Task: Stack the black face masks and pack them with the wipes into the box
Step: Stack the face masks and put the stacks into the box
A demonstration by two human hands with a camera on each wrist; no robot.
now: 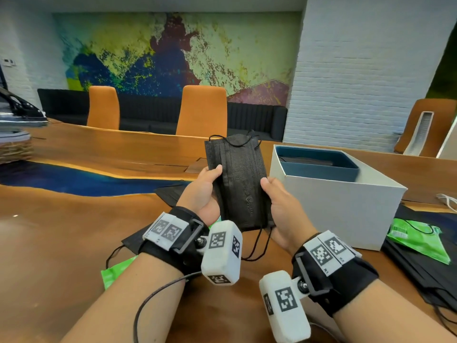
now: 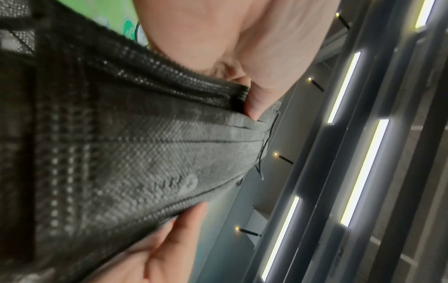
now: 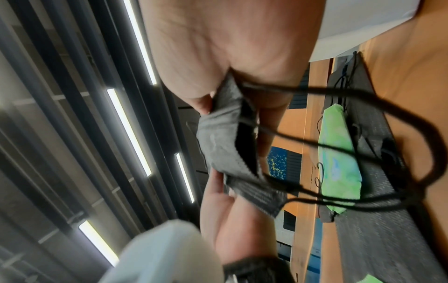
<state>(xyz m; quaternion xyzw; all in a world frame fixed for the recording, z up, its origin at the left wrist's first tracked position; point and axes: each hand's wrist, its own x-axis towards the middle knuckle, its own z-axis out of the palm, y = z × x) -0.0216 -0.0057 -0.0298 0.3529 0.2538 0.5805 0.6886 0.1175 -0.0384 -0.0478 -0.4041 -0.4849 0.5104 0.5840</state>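
Both forearms enter from the bottom of the frame, each with a black wrist strap that carries a white marker block. Above them, the left hand (image 1: 204, 194) and the right hand (image 1: 279, 209) hold a stack of black face masks (image 1: 238, 179) upright between them at the centre, thumbs pressed on its front, fingers curled behind it. Ear loops hang below the stack. At the lower right, a green wipes pack (image 1: 418, 240) lies on more black masks (image 1: 420, 266). Behind it stands the open white box (image 1: 341, 206) with a dark blue lining, on the wooden table (image 1: 61, 231).
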